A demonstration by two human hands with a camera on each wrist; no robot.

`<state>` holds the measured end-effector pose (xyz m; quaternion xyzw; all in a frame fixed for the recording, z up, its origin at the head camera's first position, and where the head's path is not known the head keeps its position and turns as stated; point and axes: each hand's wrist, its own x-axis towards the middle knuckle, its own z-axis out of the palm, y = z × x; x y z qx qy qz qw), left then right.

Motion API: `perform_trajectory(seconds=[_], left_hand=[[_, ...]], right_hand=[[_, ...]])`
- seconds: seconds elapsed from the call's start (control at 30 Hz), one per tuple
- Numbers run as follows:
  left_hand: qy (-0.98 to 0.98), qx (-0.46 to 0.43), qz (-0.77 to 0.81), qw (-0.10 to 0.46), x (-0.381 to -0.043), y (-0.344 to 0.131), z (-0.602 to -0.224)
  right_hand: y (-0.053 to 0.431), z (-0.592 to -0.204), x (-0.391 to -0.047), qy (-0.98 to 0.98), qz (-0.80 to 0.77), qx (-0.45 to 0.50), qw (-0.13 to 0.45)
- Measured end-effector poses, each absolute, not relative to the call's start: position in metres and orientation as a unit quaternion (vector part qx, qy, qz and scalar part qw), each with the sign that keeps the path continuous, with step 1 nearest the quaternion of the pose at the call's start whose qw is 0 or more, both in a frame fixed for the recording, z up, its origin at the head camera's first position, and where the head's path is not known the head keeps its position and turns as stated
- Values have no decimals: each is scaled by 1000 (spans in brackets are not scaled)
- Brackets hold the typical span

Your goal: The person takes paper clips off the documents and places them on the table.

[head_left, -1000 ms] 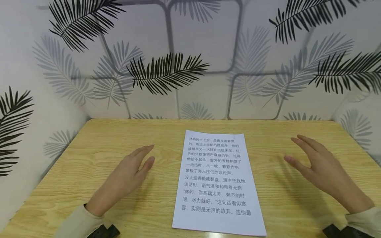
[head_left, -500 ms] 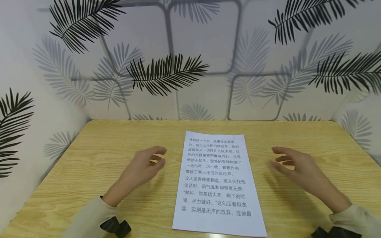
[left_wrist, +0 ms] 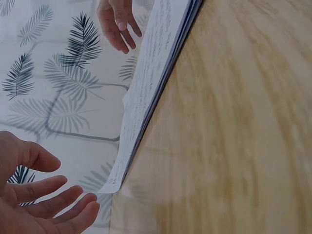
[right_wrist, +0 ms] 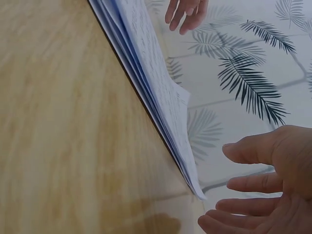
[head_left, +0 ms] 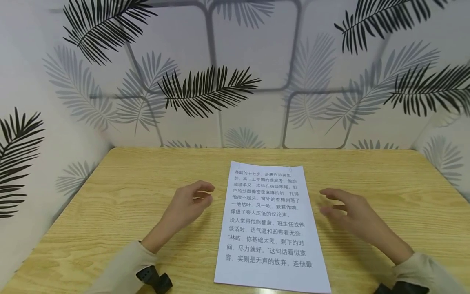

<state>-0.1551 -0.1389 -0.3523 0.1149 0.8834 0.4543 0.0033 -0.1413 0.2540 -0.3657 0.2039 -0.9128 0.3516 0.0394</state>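
A stack of printed paper sheets [head_left: 269, 228] lies on the wooden table, its top page covered in Chinese text. In both wrist views the stack [left_wrist: 146, 92] shows several layers along its side, and its far corners curl up a little. My left hand [head_left: 185, 208] hovers over the table just left of the stack, fingers loosely bent and holding nothing. To the right of the stack my right hand [head_left: 358, 218] is raised likewise, with nothing in its fingers. Each hand stays apart from the paper. The right wrist view shows the right hand's [right_wrist: 263, 185] fingers spread and relaxed.
The wooden table [head_left: 121, 196] reaches back to a wall [head_left: 249, 49] patterned with dark and grey leaves. Small clear clips or tabs seem to sit at the stack's top edge. Dark straps with small devices [head_left: 154, 278] are worn at both wrists.
Both hands have moved inward toward the paper stack, the left one rightward and the right one leftward. Their fingers have bent more than a second ago. The stack has stayed in place.
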Motion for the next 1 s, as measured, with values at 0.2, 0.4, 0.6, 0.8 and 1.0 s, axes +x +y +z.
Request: perform_trajectory(seconds=[0.2,0.4,0.6,0.8,1.0], left_hand=[[875,86,474,52,-157,-133,-357],[846,49,518,115,-161,-130,-360],[786,39,594,169,-164,-127,-360],[738,25,646,193,-166,-123,-360],[716,6,666,210,-168,-127,-365]], right_hand=[[245,-369,-140,-909,365,199,16],[237,-366,-141,-899,393,190,-26],[233,-359,-143,-873,454,141,-106],[235,-360,-143,-820,544,93,-154],[240,-363,-147,-746,633,56,-199]])
